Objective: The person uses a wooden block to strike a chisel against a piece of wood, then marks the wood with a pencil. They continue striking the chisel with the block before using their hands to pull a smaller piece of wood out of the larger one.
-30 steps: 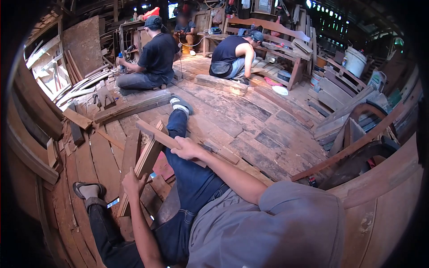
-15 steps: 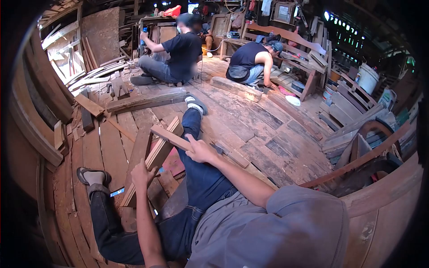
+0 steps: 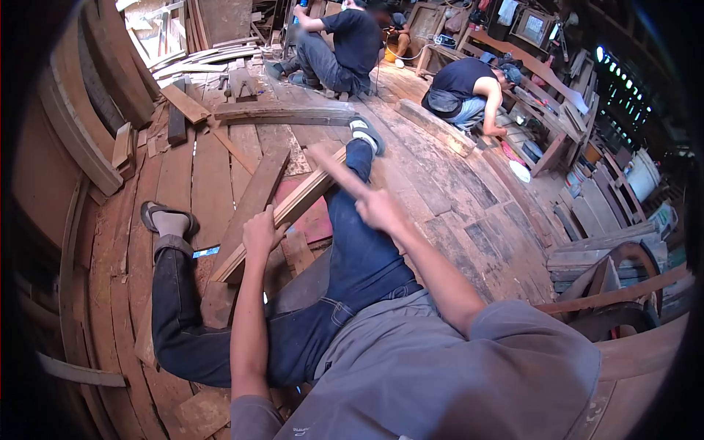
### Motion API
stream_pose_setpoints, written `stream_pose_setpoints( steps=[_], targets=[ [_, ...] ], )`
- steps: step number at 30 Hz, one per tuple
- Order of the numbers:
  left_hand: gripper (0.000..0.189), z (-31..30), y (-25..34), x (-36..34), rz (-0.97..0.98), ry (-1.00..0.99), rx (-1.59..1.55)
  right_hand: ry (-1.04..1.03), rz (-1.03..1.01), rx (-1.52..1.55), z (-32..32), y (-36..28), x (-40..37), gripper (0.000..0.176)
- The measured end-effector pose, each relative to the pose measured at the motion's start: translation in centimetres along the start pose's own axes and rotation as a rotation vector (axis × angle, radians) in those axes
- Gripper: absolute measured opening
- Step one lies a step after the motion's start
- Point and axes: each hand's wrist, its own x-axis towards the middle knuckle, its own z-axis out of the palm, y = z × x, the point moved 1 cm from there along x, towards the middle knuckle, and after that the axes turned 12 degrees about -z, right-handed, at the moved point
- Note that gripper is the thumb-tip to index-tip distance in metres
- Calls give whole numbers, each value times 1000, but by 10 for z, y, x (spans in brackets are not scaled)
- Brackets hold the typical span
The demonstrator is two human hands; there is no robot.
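My left hand (image 3: 260,233) is wrapped round a long wooden rail (image 3: 309,193) with grooved lines along its edge, which slants up and away between my legs. In my right hand (image 3: 383,213) is a flat wooden stick (image 3: 334,167), blurred by motion, its far end crossing over the upper part of the rail. A wider plank (image 3: 257,192) lies beneath and left of the rail. Pinkish-red material (image 3: 317,229) shows under it, beside my right leg.
A thick timber (image 3: 293,112) lies beyond my right foot, and another beam (image 3: 438,126) sits farther right. Two people (image 3: 339,48) (image 3: 463,88) sit working on the plank floor. Curved wooden pieces (image 3: 81,103) lean at left; stacked boards (image 3: 601,246) and a white bucket (image 3: 644,174) stand at right.
The view has tilted down and turned left, so the scene sits lower right or cropped above. The stick in my right hand has swung to a steeper angle over the rail; my left hand keeps its hold.
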Motion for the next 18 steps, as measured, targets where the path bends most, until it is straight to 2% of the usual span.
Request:
stream_pose_setpoints(
  steps=[2,3,4,5,7,9,10,11,12,15,16,17,18],
  targets=[
    [55,5,-3,2,16,30,-23,126,88,131,-52,-32,-7,55],
    [55,4,-4,3,11,35,-14,102,90,142,-46,-37,-2,43],
    [54,2,-5,5,9,46,-9,53,190,166,-13,-33,9,39],
    [54,2,-4,4,10,49,-5,9,182,163,10,-38,6,42],
    [54,7,-6,4,7,27,-4,-131,-66,154,6,-80,-24,40],
    [50,2,0,-1,2,22,-1,-124,-53,155,-30,-90,-36,37],
    [50,1,2,-2,7,26,-2,-103,0,127,-39,-74,-30,36],
    [50,1,3,-2,11,28,-5,-88,146,90,-45,-55,-19,35],
    [50,0,3,-3,10,30,-8,58,128,73,-54,-43,-9,35],
    [52,-2,3,4,-7,24,16,101,218,223,-53,-38,-7,36],
    [53,-3,4,4,-18,13,31,85,284,249,-22,-44,-3,37],
    [54,-7,4,3,-16,14,-5,26,145,136,4,-53,-5,40],
    [54,-7,6,4,-10,14,3,-49,10,148,-2,-80,-21,42]
  ],
)
